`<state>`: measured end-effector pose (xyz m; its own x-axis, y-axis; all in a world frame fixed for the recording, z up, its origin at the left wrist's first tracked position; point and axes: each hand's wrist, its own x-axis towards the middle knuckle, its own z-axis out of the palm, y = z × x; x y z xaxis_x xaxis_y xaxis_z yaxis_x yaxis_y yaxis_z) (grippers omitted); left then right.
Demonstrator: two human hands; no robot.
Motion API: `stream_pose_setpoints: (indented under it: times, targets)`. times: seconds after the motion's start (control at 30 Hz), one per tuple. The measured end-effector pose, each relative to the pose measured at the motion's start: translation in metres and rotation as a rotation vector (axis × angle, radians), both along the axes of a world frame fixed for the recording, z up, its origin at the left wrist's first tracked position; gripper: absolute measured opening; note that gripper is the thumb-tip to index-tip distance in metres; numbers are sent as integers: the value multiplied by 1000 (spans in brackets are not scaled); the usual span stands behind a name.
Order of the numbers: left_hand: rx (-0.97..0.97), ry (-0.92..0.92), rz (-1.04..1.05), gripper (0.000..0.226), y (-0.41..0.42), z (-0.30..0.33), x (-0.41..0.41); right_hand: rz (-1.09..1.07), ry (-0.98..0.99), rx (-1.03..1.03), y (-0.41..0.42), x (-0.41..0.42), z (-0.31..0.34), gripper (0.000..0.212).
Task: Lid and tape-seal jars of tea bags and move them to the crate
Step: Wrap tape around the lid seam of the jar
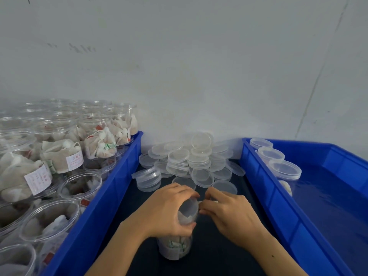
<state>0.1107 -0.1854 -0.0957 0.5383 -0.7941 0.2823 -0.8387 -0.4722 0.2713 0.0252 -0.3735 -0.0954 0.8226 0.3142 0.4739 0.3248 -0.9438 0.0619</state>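
A clear jar of tea bags [176, 247] stands on the dark table between two blue crates, a clear lid [188, 206] on its top. My left hand [169, 210] grips the jar around its upper part and lid. My right hand [229, 212] is at the lid's right edge, its thumb and fingers pinching something small and pale there; what it is I cannot tell. The right blue crate [278, 206] holds three lidded jars [284, 169] in a row at its far left corner.
The left blue crate [111, 188] is packed with several open jars of tea bags [61, 154], stacked in two layers. A heap of loose clear lids [191, 160] lies on the dark table [209, 255] behind my hands, against the white wall.
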Motion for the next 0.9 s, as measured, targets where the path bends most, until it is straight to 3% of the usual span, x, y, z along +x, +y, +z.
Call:
stream_pose_setpoints:
  times: [0.13, 0.2, 0.27, 0.4, 0.47, 0.67, 0.8, 0.9]
  targets:
    - [85, -53, 173, 74, -7, -11, -13, -23, -42, 42, 3, -2, -6, 29]
    - [71, -32, 323, 65, -14, -19, -24, -38, -26, 54, 2, -4, -7, 31]
    - [7, -62, 409, 60, -20, -23, -33, -38, 18, 74, 2, -5, -7, 24]
    - [-108, -135, 504, 73, -26, -23, -34, -82, 62, 95, 2, -6, -6, 9]
    - [-127, -140, 523, 74, -28, -22, -33, -133, 84, 32, 5, -6, -6, 6]
    - [-124, -128, 543, 74, -30, -22, -35, -260, 119, -43, 24, -7, -6, 28]
    - [-126, -126, 547, 73, -30, -23, -35, -343, 214, 22, 31, -4, -15, 8]
    - [-127, -126, 541, 73, -30, -22, -35, -362, 216, 40, 32, -2, -14, 9]
